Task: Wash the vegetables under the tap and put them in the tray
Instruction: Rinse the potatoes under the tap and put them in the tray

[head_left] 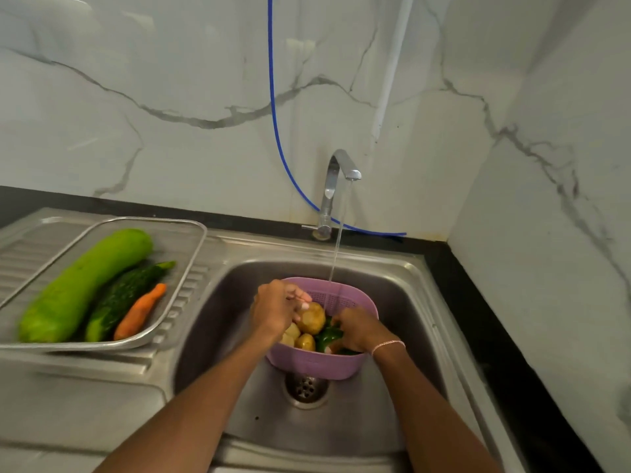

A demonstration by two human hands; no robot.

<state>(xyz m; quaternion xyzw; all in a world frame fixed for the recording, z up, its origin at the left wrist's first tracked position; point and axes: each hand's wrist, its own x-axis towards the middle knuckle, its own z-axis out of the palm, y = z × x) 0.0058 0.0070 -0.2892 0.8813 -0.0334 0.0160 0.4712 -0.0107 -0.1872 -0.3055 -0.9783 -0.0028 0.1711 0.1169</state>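
Steel sink (pixel 211 302): left hand (pixel 273 310) fingers (pixel 302 297) curled round potato (pixel 312 318) over purple basket (pixel 314 365).

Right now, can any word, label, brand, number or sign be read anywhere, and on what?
None: no readable text on the curved chrome tap, the lilac plastic colander, the steel wire tray, the round brown potato in the left hand, or the marbled wall.

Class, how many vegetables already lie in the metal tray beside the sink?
3, side by side in the tray: a pale green gourd on the left, a dark green bumpy gourd in the middle, a carrot on the right. Smaller ones may be hidden.
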